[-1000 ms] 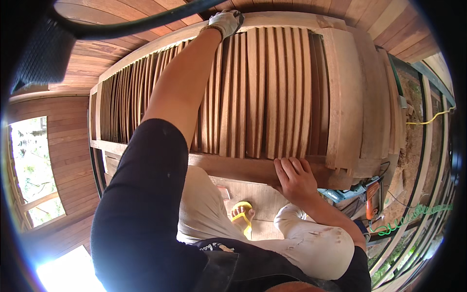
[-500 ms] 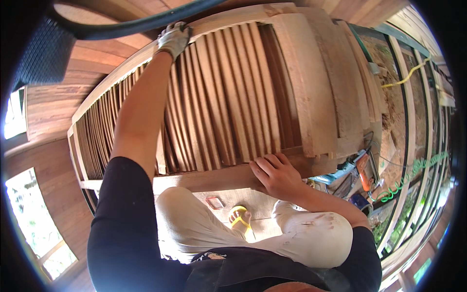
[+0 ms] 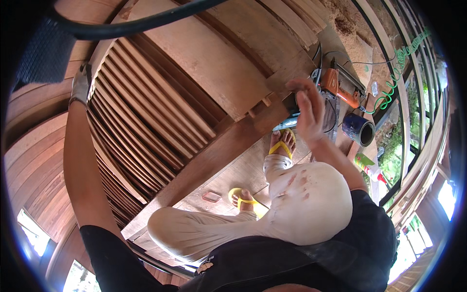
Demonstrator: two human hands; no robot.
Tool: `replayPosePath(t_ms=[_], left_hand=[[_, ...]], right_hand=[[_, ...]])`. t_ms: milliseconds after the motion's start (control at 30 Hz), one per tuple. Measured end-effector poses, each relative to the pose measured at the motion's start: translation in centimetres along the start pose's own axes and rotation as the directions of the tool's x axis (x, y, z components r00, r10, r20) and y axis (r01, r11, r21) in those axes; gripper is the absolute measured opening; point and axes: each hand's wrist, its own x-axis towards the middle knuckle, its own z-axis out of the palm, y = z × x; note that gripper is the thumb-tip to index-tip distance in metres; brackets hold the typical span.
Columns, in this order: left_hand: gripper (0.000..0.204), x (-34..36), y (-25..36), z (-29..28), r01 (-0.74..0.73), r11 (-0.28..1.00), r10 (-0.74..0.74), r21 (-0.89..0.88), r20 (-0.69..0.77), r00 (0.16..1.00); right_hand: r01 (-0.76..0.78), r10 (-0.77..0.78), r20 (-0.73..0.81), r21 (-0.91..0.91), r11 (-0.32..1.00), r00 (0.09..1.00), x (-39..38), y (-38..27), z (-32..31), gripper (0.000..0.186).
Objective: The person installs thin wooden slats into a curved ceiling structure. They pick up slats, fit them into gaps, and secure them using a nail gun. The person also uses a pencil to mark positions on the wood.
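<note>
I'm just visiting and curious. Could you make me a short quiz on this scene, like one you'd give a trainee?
1. Which hand wears the glove?
2. True or false: the slats lie side by side.
3. Which hand is nearer the orange tool?
A) Left
B) Right
C) Both equally

Key:
1. The left hand, at the edge of the frame.
2. True.
3. B: the right hand is close beside it.

Two hands (image 3: 80, 83) (image 3: 311, 111), one slatted frame (image 3: 214, 152), two yellow sandals (image 3: 261, 210) (image 3: 282, 145), one orange tool (image 3: 330, 81)
</note>
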Motion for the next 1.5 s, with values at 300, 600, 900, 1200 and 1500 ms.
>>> replayPosePath(t_ms=[300, 600, 900, 1200, 1500], left_hand=[[0.072, 4.8, 6.2, 9.2, -0.214, 0.721, 0.328, 0.658, -0.053, 0.943], [0.078, 7.6, 2.0, 8.0, -0.130, 0.818, 0.284, 0.561, -0.196, 0.939], [0.070, 0.5, 8.1, 8.7, -0.130, 0.776, 0.310, 0.618, -0.193, 0.931], [0.078, -34.5, 18.9, 19.5, -0.477, 0.820, 0.408, 0.317, 0.261, 0.875], [0.097, -44.1, 16.5, 24.9, -0.504, 0.714, 0.442, 0.486, 0.247, 0.863]], right_hand=[[0.049, -0.025, -0.098, 0.253, 0.966, 0.995, 0.2, 0.8, 4.5, 0.034], [0.145, -0.159, 0.050, 0.204, 0.968, 0.986, 1.2, 1.7, 4.3, 0.029], [0.401, -0.334, 0.507, -0.024, 0.916, 0.794, 2.3, -0.1, 0.6, 0.090], [0.483, -0.353, 0.496, -0.161, 0.861, 0.793, -0.5, 2.0, 1.1, 0.118], [0.455, -0.315, 0.460, -0.232, 0.860, 0.830, -2.5, 1.3, 1.5, 0.120]])
